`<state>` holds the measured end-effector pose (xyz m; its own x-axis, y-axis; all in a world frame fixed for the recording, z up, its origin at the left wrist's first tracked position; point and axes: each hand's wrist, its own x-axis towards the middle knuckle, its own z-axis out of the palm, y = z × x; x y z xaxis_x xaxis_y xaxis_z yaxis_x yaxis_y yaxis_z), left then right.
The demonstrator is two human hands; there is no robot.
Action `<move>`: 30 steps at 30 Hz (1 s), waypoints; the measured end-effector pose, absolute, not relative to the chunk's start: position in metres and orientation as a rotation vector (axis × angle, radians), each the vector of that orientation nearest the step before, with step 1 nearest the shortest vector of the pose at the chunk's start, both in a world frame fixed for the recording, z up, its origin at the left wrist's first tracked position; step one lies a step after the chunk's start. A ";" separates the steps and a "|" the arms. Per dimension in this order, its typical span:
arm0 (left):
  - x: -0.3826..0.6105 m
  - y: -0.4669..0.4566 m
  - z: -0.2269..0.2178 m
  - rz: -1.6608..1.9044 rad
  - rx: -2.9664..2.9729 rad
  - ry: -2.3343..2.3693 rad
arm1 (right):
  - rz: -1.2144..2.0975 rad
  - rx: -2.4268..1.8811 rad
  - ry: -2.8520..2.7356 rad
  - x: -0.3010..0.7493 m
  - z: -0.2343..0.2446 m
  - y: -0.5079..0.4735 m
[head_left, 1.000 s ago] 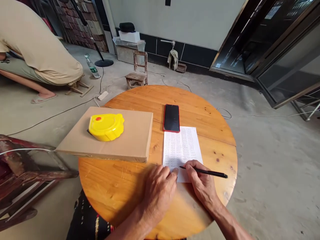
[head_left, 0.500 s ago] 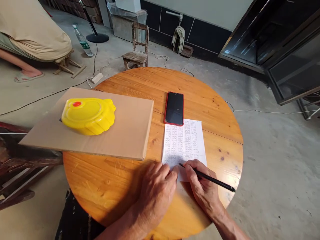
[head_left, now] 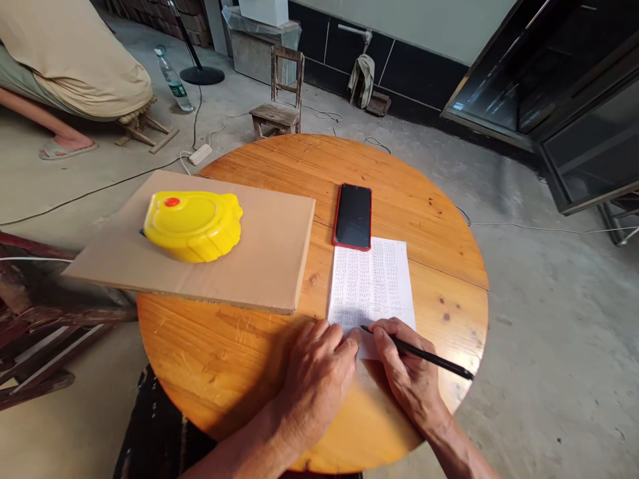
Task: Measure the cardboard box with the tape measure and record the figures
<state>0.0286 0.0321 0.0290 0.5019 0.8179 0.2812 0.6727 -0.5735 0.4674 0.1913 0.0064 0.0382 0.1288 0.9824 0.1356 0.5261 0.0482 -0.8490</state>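
Note:
In my right hand (head_left: pixel 409 366) is a black pen (head_left: pixel 442 362), pinched between thumb and fingers. Its tip meets the lower part of a white sheet of paper (head_left: pixel 407 286), which carries columns of small handwritten characters. My left hand (head_left: pixel 319 372) rests knuckles up at the sheet's lower left edge, fingers curled in and thumb against the paper. What lies under its palm is hidden. A smartphone (head_left: pixel 353 216) in a red case lies across the sheet's top edge, its screen dark.
A cardboard panel (head_left: pixel 269 259) overhangs the round wooden table (head_left: pixel 200 372) on the left, bearing a yellow plastic case (head_left: pixel 197 223) with a red spot. Beyond stand a small wooden chair (head_left: pixel 277 113) and a water bottle (head_left: pixel 174 80). Another person's foot (head_left: pixel 72 143) shows at left.
The view has shifted slightly, so things on the table appear a little further right. Both hands keep nearly the same place on the paper, and the pen tip stays low on the sheet.

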 end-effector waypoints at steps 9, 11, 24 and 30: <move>0.029 0.031 0.029 0.715 2.448 1.247 | 0.670 -1.580 -1.532 0.190 0.038 0.008; 0.028 0.032 0.028 0.709 2.447 1.249 | 0.665 -1.586 -1.534 0.189 0.038 0.008; 0.028 0.032 0.028 0.669 2.503 1.224 | 0.670 -1.590 -1.362 0.192 0.034 0.006; 0.029 0.032 0.029 0.667 2.496 1.227 | 0.651 -1.596 -1.403 0.191 0.033 0.006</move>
<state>0.0285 0.0317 0.0287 0.5326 0.7989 0.2795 0.6692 -0.5997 0.4388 0.1911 0.0062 0.0330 0.2219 0.9612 0.1638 0.4952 0.0336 -0.8681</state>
